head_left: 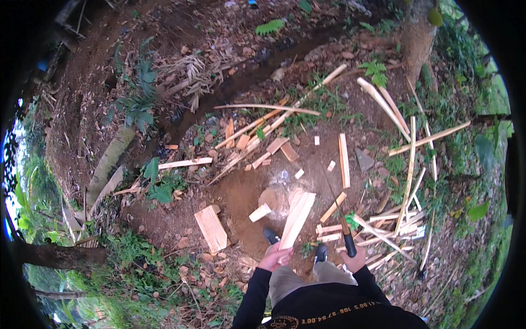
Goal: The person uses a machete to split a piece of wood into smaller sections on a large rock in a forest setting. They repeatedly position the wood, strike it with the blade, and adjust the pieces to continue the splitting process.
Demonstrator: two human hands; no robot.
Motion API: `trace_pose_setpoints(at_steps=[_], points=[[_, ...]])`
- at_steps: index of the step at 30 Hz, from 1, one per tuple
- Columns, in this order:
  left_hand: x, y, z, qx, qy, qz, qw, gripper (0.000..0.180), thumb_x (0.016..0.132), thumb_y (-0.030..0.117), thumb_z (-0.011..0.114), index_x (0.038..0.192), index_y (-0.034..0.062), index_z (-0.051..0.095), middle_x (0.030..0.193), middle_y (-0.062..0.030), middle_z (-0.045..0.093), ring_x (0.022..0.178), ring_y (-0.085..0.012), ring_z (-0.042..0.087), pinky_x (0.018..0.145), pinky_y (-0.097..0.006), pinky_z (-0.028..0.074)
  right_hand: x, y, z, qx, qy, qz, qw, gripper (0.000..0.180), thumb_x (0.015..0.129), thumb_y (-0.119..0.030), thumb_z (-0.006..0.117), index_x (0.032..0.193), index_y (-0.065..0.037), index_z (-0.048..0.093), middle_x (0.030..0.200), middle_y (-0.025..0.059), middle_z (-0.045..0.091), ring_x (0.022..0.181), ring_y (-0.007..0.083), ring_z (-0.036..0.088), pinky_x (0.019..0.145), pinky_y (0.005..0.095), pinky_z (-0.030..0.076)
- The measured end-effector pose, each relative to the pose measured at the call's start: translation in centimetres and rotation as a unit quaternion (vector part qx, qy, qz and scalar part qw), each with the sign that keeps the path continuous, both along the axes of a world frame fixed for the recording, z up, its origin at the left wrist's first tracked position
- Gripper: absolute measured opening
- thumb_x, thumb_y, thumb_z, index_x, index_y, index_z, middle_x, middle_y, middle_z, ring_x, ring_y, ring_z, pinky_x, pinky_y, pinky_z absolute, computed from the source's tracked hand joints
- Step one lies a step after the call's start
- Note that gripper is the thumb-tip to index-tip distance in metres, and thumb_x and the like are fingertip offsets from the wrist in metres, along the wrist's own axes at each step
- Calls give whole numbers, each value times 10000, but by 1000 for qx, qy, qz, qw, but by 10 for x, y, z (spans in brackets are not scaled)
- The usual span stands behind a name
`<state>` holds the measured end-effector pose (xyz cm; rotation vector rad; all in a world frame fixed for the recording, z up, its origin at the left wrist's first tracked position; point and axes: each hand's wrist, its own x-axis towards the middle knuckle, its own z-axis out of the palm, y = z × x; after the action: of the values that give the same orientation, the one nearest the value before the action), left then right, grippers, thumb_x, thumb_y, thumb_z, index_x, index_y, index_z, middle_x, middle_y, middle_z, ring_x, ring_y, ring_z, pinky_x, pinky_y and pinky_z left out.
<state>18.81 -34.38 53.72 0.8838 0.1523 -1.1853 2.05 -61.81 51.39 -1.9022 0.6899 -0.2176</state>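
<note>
Many split wood strips (pixel 383 230) litter bare earth (pixel 241 197) (outdoors, among weeds).

The left hand (pixel 275 256) grips the near end of a pale wooden plank (pixel 297 219), which slants up and away over a round chopping block (pixel 269 197) set in bare dirt. The right hand (pixel 353 262) holds a long knife (pixel 337 205) by its dark handle, the thin blade pointing away. Split sticks (pixel 383 230) lie scattered to the right, and a short flat board (pixel 211 228) rests on the ground to the left.
</note>
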Motion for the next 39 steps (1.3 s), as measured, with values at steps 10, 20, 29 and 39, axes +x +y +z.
trace_pose_setpoints(at_steps=[10,20,29,39], points=[[-31,10,54,-102,-83,56,990,408,938,203,647,1269,41,474,797,-16,486,543,-66,376,486,-221,308,108,23,144,282,-106,75,950,204,898,-161,702,951,34,674,717,19,659,497,46,510,445,225,392],[17,26,34,-53,-12,153,987,430,1017,351,511,1322,53,459,854,-15,563,539,-33,440,448,-183,388,160,69,118,165,-225,70,958,293,901,-171,706,1102,40,682,973,94,736,691,69,607,654,235,489],[31,57,1,393,-444,102,799,331,922,318,658,1038,11,611,690,-65,637,611,-182,627,577,-328,495,114,41,74,207,-7,31,978,251,882,-175,726,984,53,711,776,93,721,608,65,605,538,236,461],[-74,-60,75,452,-574,238,640,441,963,245,563,1280,-43,457,1034,-202,494,956,-361,537,858,-424,436,135,64,147,315,-124,66,939,506,821,-187,793,1212,77,609,1096,161,698,554,52,583,455,207,451]])
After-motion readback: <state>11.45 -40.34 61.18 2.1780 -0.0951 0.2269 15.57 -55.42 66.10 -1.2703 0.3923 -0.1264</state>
